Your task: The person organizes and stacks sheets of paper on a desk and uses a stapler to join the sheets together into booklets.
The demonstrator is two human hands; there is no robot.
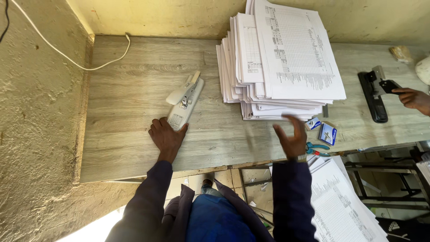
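Beside stapler (pixel 184 101): paper stack (pixel 280 60) (tall)

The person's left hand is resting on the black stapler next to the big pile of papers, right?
Not quite. The left hand rests against a grey stapler, not a black one. The head view shows it lying on the wooden table, left of the pile of papers. The black stapler lies far right, under another person's hand.
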